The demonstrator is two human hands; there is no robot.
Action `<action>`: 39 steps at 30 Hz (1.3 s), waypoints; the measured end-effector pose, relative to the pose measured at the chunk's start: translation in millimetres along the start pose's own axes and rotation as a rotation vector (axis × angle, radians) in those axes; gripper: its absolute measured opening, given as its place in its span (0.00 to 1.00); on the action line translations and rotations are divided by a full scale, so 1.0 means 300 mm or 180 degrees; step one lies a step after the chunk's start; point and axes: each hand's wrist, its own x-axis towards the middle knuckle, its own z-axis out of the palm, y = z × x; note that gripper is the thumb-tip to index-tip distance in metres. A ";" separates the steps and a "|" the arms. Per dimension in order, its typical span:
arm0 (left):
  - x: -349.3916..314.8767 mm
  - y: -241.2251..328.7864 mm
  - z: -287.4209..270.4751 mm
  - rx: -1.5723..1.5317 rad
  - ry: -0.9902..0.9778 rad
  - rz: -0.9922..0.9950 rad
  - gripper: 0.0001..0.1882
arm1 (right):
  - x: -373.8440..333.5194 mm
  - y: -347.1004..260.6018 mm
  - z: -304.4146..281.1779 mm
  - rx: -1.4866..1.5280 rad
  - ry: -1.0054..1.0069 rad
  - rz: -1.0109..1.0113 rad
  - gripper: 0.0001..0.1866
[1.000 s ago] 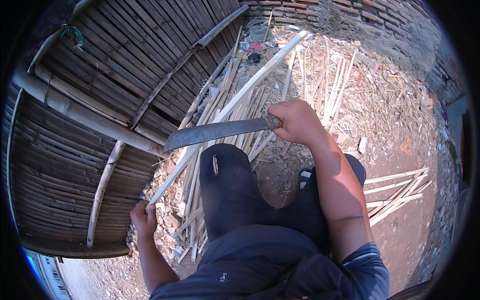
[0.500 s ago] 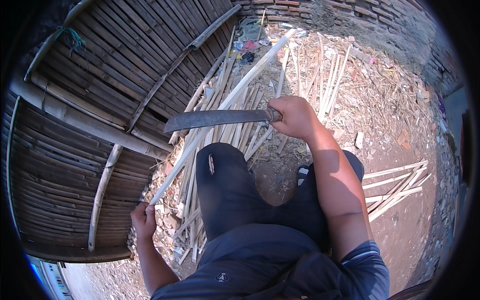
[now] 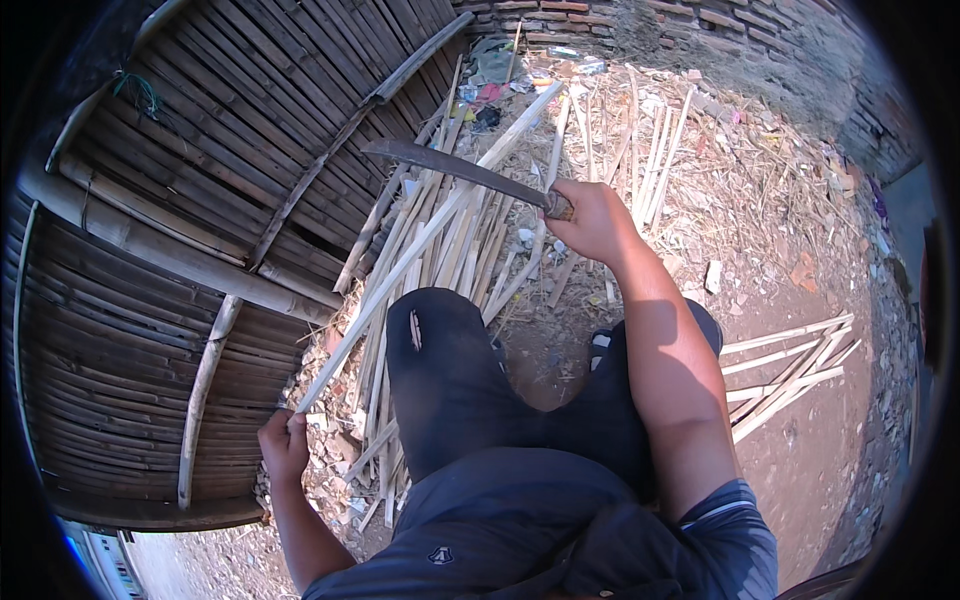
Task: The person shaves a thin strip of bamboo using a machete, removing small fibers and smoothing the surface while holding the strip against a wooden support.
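Observation:
My right hand (image 3: 592, 218) is closed round the short handle of a machete (image 3: 460, 170). Its long dark blade points to the upper left and crosses over a pale split bamboo strip (image 3: 395, 276). Whether the blade touches the strip, I cannot tell. At the lower left my left hand (image 3: 284, 445) pinches the near end of that strip between thumb and fingers. The strip slants up past my left knee toward the far litter. Beneath it lies a pile of similar bamboo strips (image 3: 465, 250), beside my left leg.
A slatted bamboo wall (image 3: 250, 130) stands along the left. Far off is a brick wall (image 3: 580, 25), with scraps of litter (image 3: 490, 95) at its foot. More strips (image 3: 660, 160) lie ahead, and a small stack (image 3: 790, 385) is on the ground at the right. Shavings cover the far ground.
The machete has swung so its tip sits higher and farther away, the blade now sloping. The held strip's far end has shifted slightly left and nearer. My left hand has barely moved.

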 end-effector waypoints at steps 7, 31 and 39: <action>0.001 0.028 -0.005 0.0481 0.0017 0.0158 0.21 | -0.022 -0.094 0.048 -0.0230 -0.0436 -0.1129 0.11; -0.008 -0.017 -0.043 0.1808 0.1727 0.1284 0.25 | 0.009 -0.008 -0.064 -0.0525 -0.0158 0.0499 0.18; 0.025 0.036 -0.016 0.1539 0.1578 0.1184 0.24 | -0.028 -0.095 -0.006 -0.0249 -0.0280 -0.1084 0.11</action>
